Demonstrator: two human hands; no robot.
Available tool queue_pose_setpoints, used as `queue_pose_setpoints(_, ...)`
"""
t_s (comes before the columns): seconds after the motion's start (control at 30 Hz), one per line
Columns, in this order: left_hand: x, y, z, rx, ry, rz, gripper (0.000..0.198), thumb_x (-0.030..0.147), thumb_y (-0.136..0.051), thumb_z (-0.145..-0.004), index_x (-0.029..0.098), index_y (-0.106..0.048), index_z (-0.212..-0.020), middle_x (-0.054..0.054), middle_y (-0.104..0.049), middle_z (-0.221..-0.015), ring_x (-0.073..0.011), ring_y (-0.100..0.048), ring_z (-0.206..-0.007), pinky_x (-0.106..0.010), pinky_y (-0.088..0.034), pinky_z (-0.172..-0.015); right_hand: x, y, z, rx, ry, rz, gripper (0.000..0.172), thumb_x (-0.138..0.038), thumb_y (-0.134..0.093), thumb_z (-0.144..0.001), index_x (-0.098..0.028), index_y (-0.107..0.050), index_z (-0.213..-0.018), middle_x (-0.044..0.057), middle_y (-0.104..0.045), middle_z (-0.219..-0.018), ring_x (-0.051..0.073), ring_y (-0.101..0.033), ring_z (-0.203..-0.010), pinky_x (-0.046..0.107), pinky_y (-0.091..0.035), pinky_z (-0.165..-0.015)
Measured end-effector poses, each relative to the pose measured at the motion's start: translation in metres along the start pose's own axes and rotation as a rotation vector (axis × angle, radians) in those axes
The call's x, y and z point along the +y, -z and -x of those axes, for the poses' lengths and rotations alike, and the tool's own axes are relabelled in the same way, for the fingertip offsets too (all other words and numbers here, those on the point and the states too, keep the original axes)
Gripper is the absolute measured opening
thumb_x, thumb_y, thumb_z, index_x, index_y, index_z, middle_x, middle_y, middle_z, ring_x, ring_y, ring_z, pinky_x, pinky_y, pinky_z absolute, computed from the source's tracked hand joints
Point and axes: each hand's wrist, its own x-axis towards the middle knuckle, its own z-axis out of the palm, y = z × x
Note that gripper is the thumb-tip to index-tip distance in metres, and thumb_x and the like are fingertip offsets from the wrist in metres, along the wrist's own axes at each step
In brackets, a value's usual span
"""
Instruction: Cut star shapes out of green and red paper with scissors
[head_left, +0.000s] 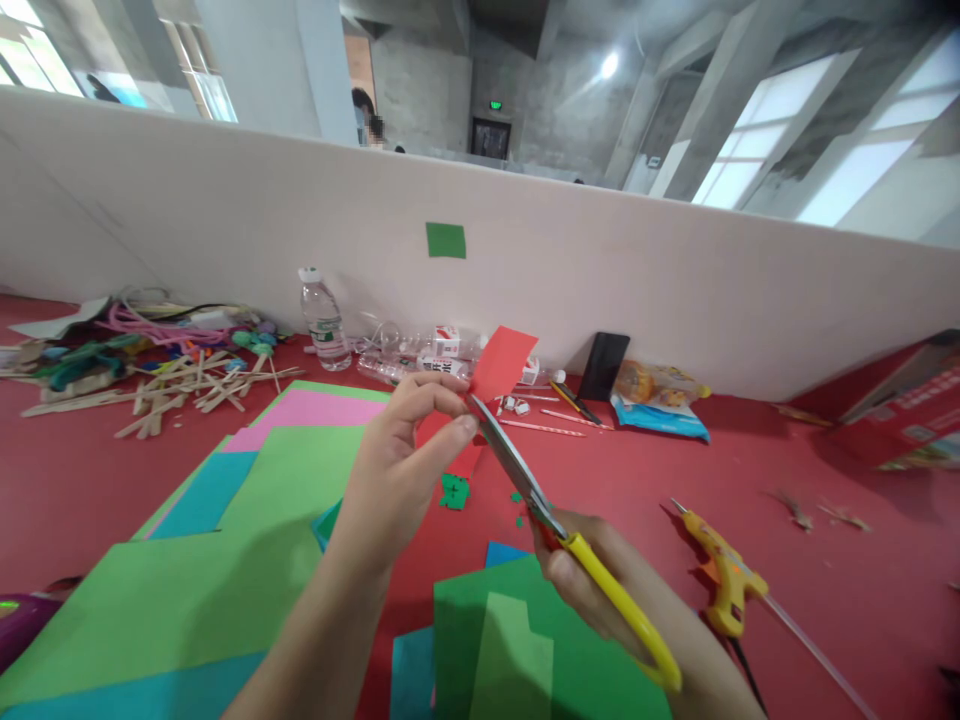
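Note:
Pinched between the thumb and fingers of my left hand (405,455) is a piece of red paper (506,362), held up above the table. My right hand (592,570) grips a pair of scissors with yellow handles (615,600). The metal blades point up and left, and their tips meet the red paper beside my left fingertips. Whether the blades are cutting through it cannot be made out. Below my hands lies a small green cut-out (454,491) with tiny green scraps near it. Sheets of green paper (585,660) lie under my right hand.
Light green sheets (180,610) cover the left of the red table. Wooden sticks (217,390) and a water bottle (325,320) stand behind them. A yellow glue gun (724,570) lies at right. A black phone (604,365) and a snack packet (660,400) are near the white partition (637,260).

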Motion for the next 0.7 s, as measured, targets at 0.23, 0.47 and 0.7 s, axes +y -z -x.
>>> queue_pose_setpoints(0.23, 0.0028, 0.0029, 0.0004, 0.012, 0.012, 0.001, 0.013, 0.023, -0.07, -0.087, 0.025, -0.069, -0.073, -0.005, -0.065, -0.118, -0.0294, -0.057, -0.123, -0.052, -0.038, -0.111, -0.0047, 0.0033, 0.0023, -0.024, 0.001, 0.022, 0.071, -0.094, -0.042, -0.086, -0.024, -0.038, -0.075, -0.007, -0.032, -0.066, 0.011, -0.029, -0.056, 0.025, -0.024, -0.049)
queue_pose_setpoints(0.47, 0.001, -0.0014, 0.0027, -0.01, -0.03, 0.016, 0.012, 0.02, -0.072, -0.086, 0.027, -0.072, -0.076, -0.004, -0.065, -0.125, -0.0296, -0.053, -0.133, -0.052, -0.038, -0.114, -0.0008, 0.0035, 0.0045, -0.007, 0.018, 0.019, 0.06, -0.08, -0.049, -0.094, -0.023, -0.042, -0.078, -0.007, -0.035, -0.066, 0.01, -0.03, -0.053, 0.024, -0.024, -0.046)
queue_pose_setpoints(0.7, 0.0027, -0.0011, 0.002, 0.008, -0.033, 0.028, 0.014, 0.022, -0.072, -0.085, 0.027, -0.07, -0.073, -0.004, -0.066, -0.128, -0.0303, -0.052, -0.137, -0.052, -0.039, -0.114, -0.0059, 0.0101, 0.0069, -0.054, 0.06, 0.005, 0.062, -0.084, -0.047, -0.093, -0.024, -0.041, -0.078, -0.005, -0.038, -0.068, 0.011, -0.033, -0.053, 0.026, -0.027, -0.048)
